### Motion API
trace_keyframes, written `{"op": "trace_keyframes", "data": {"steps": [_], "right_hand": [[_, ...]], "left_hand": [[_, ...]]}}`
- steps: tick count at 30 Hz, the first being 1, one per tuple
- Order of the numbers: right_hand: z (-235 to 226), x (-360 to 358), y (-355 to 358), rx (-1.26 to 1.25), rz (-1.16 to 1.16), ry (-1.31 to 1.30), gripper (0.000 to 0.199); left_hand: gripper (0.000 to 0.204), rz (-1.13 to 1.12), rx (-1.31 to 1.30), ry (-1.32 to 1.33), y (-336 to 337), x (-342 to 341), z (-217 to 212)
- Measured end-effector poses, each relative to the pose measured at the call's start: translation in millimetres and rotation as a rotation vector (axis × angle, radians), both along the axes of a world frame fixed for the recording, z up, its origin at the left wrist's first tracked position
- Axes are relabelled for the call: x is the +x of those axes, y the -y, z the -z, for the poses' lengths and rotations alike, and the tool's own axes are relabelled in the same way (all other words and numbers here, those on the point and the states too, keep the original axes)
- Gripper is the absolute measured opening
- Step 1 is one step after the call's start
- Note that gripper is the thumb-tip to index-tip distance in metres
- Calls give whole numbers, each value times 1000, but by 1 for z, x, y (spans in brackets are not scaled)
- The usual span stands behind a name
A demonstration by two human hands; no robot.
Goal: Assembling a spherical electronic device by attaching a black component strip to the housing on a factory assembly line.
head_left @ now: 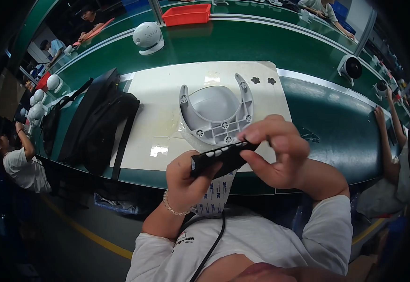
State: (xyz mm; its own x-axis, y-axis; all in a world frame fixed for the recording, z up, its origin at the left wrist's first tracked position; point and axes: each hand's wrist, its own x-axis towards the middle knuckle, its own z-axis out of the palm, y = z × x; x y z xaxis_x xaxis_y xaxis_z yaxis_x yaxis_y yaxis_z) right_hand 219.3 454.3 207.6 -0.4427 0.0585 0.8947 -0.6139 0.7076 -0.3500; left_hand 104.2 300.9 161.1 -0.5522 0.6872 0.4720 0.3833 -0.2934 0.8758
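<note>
Fingers of the left hand [184, 181] are gripping a black sheet [224, 159] between thumb and bent fingers, and this sheet is tilting on the wearer's side of the white U-shaped frame [233, 123], its far edge overlapping the view of the frame's lower rim; white oval patches [217, 152] are showing in a row along that edge; the right hand [280, 150] is reaching in from just right of the frame's lower side, its thumb and index finger curling around the right end of the black sheet and touching it, though whether they are pinching it or a small piece there I cannot tell; a pale sheet with blue print [214, 195] is hanging below the black one, farther from the frame; the frame is lying on a white mat [153, 94], its two prongs pointing away from the wearer, its ribs and round bosses facing up, and a smooth white bowl-like form [214, 103] is sitting between the prongs; two black flower-shaped pieces [263, 81] are lying beyond and right of the frame; a black bag [106, 127] is resting left of the frame on the green tabletop [327, 108]; well beyond the frame, a white round-headed device [147, 37] is standing to the left and a red bin [186, 15] is sitting farther back
</note>
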Motion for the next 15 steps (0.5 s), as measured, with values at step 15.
{"op": "trace_keyframes", "data": {"steps": [15], "right_hand": [[7, -23, -21, -76, 24, 332, 63]], "left_hand": [[18, 11, 0, -303, -11, -12, 9]]}}
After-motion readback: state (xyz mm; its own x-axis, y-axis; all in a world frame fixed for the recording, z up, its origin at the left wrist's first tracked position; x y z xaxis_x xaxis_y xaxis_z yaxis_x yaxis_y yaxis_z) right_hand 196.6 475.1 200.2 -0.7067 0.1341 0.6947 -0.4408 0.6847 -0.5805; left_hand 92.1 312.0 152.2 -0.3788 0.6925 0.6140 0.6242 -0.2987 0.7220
